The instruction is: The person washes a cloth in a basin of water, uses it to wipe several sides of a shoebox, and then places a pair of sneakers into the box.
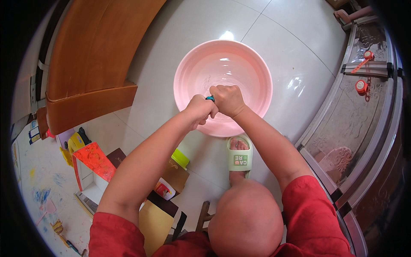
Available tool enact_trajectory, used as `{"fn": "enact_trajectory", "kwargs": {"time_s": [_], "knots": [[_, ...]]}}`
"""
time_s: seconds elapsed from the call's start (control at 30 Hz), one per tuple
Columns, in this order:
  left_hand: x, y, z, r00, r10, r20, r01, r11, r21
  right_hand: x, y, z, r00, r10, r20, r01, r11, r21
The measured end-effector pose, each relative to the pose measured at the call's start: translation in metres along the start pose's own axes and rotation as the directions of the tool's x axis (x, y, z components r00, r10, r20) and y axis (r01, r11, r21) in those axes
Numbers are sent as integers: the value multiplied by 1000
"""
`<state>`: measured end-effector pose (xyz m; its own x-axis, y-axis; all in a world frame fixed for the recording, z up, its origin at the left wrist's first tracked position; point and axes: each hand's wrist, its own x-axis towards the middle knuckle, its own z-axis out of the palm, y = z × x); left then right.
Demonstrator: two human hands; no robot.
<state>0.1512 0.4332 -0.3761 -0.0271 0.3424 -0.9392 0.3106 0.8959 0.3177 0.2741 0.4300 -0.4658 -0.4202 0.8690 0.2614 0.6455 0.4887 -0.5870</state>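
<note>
Glossy pale tiles (295, 30) spread beneath us, with curved brown wooden furniture (98, 47) on the left and a metal-framed patterned panel (342, 115) on the right. On them sits a round pink basin (258, 81) holding what looks like shallow clear water (222, 70).

Our left hand (201, 110) and right hand (229, 100) meet over the basin's near half, fingers curled into tight fists set against each other. Both seem closed on a small teal item (210, 98); only a sliver shows between them, so we cannot tell what it is.

If that item is wet, a slack grip could let it drop and splash. Drips from our wrists might miss the near rim and leave the tiles slick beside the pale green slipper (240, 160). That foot stands so close that a careless shift could bump the basin and slosh it. Swinging our left elbow outward might knock the brown cardboard box (176, 176).
</note>
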Motion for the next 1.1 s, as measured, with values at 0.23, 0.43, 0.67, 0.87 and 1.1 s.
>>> {"fn": "enact_trajectory", "kwargs": {"time_s": [0.23,0.43,0.67,0.87,1.1], "knots": [[-24,33,-42,699,715,10,-425,405,810,56,-32,-78,864,311,396,-455,818,352],[-8,26,-48,834,505,-222,-148,593,792,42,7,-67,802,409,435,-595,612,521],[11,12,-31,889,453,70,-450,892,-44,31,3,-66,740,459,492,-534,-43,844],[25,3,-43,901,431,-49,-372,827,422,27,17,-50,778,600,185,-497,410,765],[-11,28,-38,891,454,16,-449,873,190,35,-6,-81,579,740,342,-608,112,786]]}}
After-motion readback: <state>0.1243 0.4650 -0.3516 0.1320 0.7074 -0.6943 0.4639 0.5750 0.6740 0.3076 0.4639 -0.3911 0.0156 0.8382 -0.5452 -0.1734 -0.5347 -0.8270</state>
